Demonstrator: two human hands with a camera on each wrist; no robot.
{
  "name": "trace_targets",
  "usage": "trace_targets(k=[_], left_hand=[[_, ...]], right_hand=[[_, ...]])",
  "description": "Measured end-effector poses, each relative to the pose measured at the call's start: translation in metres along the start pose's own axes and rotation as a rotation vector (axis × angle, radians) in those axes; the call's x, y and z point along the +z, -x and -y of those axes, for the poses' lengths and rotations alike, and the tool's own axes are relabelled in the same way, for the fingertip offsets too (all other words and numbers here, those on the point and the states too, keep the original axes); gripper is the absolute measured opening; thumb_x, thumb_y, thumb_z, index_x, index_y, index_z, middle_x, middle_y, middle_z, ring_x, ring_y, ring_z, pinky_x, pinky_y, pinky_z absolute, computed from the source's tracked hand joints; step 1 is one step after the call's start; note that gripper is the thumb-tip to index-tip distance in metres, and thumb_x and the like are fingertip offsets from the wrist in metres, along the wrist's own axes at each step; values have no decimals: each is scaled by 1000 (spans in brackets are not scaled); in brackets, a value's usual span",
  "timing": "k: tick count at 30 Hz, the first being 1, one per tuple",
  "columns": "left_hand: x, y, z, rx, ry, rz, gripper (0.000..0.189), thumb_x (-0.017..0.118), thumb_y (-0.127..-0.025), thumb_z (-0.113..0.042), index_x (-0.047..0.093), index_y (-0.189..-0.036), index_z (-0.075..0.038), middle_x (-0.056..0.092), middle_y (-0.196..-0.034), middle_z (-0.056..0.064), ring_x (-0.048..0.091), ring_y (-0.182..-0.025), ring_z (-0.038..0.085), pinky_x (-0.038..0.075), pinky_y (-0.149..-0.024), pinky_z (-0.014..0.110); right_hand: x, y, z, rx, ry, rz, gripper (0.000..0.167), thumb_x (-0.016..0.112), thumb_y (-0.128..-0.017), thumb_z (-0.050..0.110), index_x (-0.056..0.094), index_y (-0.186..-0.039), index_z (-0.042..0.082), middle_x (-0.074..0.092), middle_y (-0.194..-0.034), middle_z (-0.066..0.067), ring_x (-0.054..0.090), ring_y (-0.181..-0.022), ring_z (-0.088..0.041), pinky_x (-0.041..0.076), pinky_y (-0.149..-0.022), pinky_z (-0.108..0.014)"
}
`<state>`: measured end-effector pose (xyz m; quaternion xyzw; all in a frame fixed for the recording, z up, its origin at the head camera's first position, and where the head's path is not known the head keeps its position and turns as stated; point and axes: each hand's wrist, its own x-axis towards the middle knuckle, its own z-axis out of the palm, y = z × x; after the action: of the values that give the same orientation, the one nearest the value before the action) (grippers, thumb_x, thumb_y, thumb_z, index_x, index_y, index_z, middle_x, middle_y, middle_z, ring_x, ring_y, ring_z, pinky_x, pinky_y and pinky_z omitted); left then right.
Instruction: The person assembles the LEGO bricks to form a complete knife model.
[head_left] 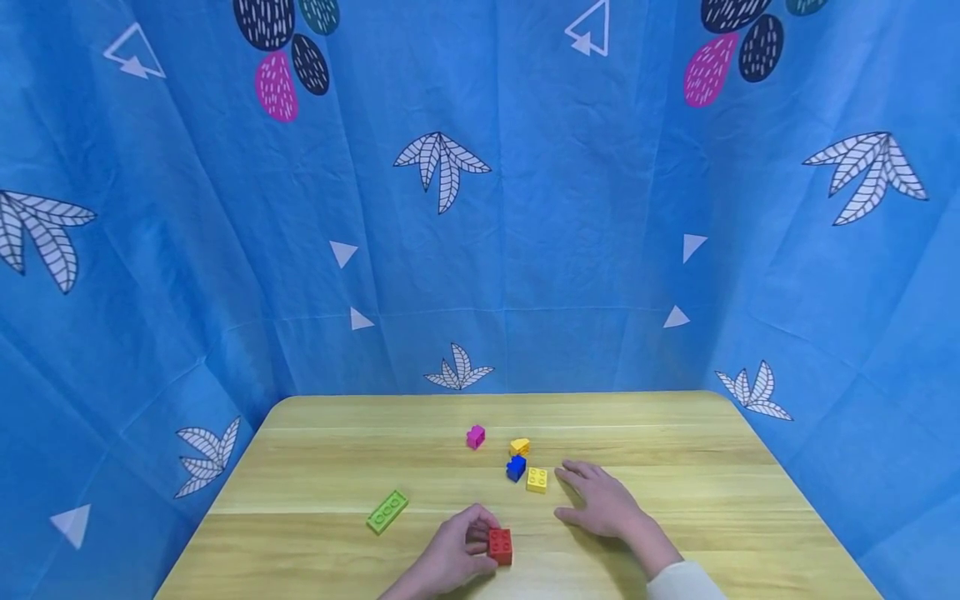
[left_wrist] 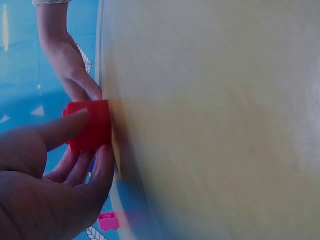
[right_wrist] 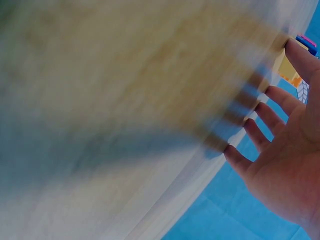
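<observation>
My left hand (head_left: 462, 546) holds a red toy brick (head_left: 500, 547) near the front of the table, thumb on one side and fingers on the other. In the left wrist view the red brick (left_wrist: 92, 125) sits between thumb and fingers, its studs facing away from the palm. My right hand (head_left: 600, 502) is spread to the right of a pale yellow brick (head_left: 537, 480), with nothing in it. In the right wrist view, the fingertips of the right hand (right_wrist: 280, 135) are at the tabletop, fingers apart.
A blue brick (head_left: 516, 468) and an orange-yellow brick (head_left: 520, 447) lie beside the pale yellow one. Farther back is a pink brick (head_left: 476, 437). To the left lies a long green brick (head_left: 387, 512). A blue patterned curtain (head_left: 570, 250) surrounds the wooden table (head_left: 315, 450).
</observation>
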<state>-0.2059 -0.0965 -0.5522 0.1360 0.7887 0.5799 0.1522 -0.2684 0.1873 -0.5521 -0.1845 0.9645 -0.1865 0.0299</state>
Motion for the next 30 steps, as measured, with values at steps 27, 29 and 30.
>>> trace_targets(k=[27, 29, 30], left_hand=[[-115, 48, 21, -98, -134, -538, 58, 80, -85, -2, 57, -138, -4, 60, -141, 17, 53, -130, 39, 44, -111, 61], [-119, 51, 24, -114, -105, -530, 60, 80, -85, -3, 55, -140, -2, 58, -142, 20, 53, -129, 39, 44, -110, 61], [-121, 52, 26, -126, -95, -527, 61, 80, -85, -4, 54, -140, -2, 58, -143, 20, 53, -129, 38, 44, -110, 61]], right_hand=[[0, 0, 1, 8, -3, 4, 71, 77, -90, 45, 56, -148, 11, 47, -158, -15, 43, -145, -43, 38, -116, -66], [-1, 0, 2, 11, -9, 6, 71, 77, -90, 45, 56, -148, 10, 47, -159, -15, 43, -145, -43, 37, -117, -66], [-2, 0, 2, 13, -14, 8, 71, 77, -90, 45, 56, -148, 10, 47, -159, -15, 42, -146, -43, 37, -117, -66]])
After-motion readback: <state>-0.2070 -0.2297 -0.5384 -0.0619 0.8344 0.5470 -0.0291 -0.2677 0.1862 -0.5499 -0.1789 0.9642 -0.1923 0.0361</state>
